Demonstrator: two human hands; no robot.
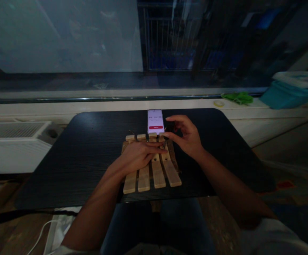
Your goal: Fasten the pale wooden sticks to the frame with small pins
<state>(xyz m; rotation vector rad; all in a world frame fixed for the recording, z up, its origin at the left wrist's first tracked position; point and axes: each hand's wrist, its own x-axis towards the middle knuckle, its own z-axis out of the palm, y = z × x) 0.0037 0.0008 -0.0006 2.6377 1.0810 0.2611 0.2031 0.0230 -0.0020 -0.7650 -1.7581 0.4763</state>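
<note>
A small xylophone-like piece (157, 173) lies on the dark table, with several pale wooden slats side by side across a rough brown base. My left hand (136, 156) rests palm down over the slats. Its fingers stretch right, spread around a small shiny thing (164, 145) on the rightmost slat, too small to name. Over the far right end is my right hand (187, 136), index finger and thumb apart, with the thumb by the rightmost slat's far end. A dark patch between its fingers is too dim to make out.
Just behind the slats a lit phone (155, 120) shows a timer on the black table (95, 159). A white radiator (16, 141) stands at left. On the windowsill at right are a tape roll (219, 103), a green cloth (238, 98) and a teal box (286, 94).
</note>
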